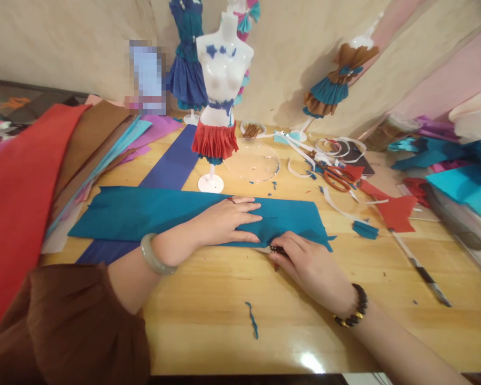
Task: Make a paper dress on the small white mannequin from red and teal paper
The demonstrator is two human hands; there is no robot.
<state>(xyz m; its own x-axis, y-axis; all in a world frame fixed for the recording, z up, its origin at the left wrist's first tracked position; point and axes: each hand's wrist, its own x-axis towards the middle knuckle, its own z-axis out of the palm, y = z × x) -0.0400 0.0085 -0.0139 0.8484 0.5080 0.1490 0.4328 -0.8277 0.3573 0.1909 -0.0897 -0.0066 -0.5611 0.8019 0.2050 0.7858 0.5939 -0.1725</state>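
Black handle [279,250] of a small knife [268,249] clenched in the right grip [304,262], thumb and curled fingers closed snugly around it; pale blade pointing left along the near edge of a teal sheet [152,214], probably held this low and flat to stay in line with that edge. Hard to tell whether above or beneath the paper at the tip. Left grip [228,219] released, grasping nothing: palm down, fingers spread and pointing right, resting on the teal sheet just beyond the blade, likely to keep the paper from sliding while staying off the sharp edge. Teal sheet lying lengthwise across the bench [208,321], on top of a blue strip [168,166] set at a slant and showing past both long edges. Just behind, upright on a round foot, a white mannequin [224,69] in a red pleated skirt [214,140], perhaps placed there to leave room for both arms. To its right, a clear dish [252,160], then orange-handled scissors [336,179] among white strips and scraps, seemingly pushed aside yet handy. Farther right, a red scrap [396,211] and a slim pen-like tool [423,272]. Toward the front, a thin teal sliver [253,321]. At far left, a red sheet [28,187] beside brown sheets [80,144], seemingly fanned for easy picking.
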